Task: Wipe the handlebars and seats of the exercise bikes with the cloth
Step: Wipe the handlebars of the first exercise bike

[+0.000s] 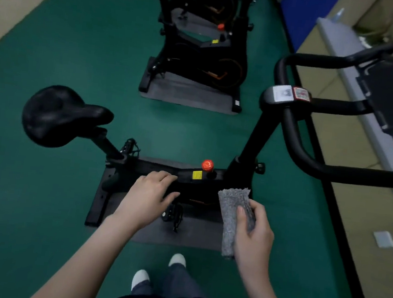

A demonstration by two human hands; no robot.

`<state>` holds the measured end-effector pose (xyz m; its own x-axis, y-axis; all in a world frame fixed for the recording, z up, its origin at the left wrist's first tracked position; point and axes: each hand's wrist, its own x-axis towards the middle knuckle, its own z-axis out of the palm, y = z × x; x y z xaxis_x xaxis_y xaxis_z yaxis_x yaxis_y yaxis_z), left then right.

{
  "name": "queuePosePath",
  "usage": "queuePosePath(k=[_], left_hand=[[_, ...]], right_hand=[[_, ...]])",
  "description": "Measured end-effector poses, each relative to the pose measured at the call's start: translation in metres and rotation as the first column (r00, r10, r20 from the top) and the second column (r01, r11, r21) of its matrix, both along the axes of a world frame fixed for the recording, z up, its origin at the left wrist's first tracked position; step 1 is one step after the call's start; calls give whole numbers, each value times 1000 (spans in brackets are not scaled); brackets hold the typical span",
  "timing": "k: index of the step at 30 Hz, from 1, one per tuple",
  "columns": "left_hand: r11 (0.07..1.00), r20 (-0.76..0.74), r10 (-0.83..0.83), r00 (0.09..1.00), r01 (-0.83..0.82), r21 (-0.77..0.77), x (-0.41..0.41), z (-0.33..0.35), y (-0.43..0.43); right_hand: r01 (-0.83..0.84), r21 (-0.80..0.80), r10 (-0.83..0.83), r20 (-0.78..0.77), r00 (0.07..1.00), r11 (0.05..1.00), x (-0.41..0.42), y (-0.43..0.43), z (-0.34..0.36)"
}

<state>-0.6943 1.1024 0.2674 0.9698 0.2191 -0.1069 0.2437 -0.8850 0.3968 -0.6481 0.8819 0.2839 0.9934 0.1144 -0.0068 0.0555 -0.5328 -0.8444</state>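
A black exercise bike stands sideways in front of me on a dark mat. Its black seat (57,115) is at the left and its black handlebars (296,145) loop out to the right. My right hand (254,231) grips a folded grey cloth (232,211) in the air above the bike's frame, well below the handlebars. My left hand (148,197) hovers over the frame with fingers relaxed and holds nothing; the seat lies up and to its left.
More black bikes (201,58) stand in a row farther back on the green floor (67,48). A low beige and grey ledge (352,152) runs along the right. My feet (159,272) stand just before the mat (180,235).
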Motion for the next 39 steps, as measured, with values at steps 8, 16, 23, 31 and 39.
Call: queuePosePath(k=[8,16,23,31,39], left_hand=[[984,51,-177,983,177,-1,74,1,-8],[973,161,-226,961,230,-3,133,25,-9],[931,238,-357,903,365,12,186,48,-8],[789,338,-572,747,614,-22,239,54,13],[637,583,-636,506,771,26,293,73,33]], right_hand=[[134,11,-134,19,991,991,37,-1,4],[151,43,-153,60,986,988,76,20,17],[191,92,-199,100,975,977,90,42,34],[456,133,-473,325,819,880,124,76,55],[751,-5,-648,501,574,661,176,94,81]])
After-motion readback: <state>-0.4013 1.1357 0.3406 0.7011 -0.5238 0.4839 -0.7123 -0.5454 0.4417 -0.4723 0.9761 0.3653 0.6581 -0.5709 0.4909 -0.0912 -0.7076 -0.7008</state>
